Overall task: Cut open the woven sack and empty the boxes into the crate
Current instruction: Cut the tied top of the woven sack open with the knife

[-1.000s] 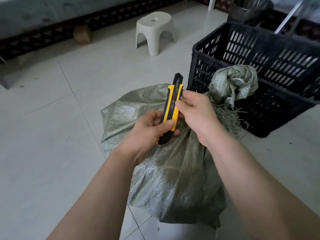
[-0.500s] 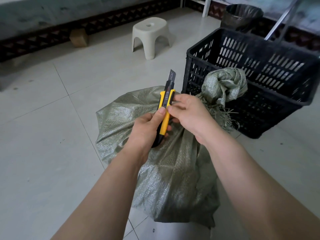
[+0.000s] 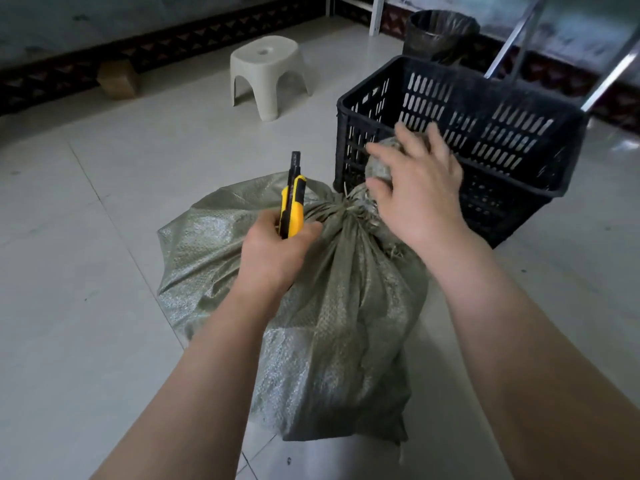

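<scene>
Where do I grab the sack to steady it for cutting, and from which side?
Take the bunched top above the tied neck, coming from above on the right with the right hand. The sack gathers narrow there, while its body bulges wide. That should leave the neck's left side free for the knife in the left hand.

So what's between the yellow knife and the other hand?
In the head view, the tied neck of the grey-green woven sack lies between the yellow-and-black utility knife and the right hand.

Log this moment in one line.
left hand: grips utility knife, blade out; right hand: open over knot; woven sack: tied, uncut; crate: beside sack
</scene>
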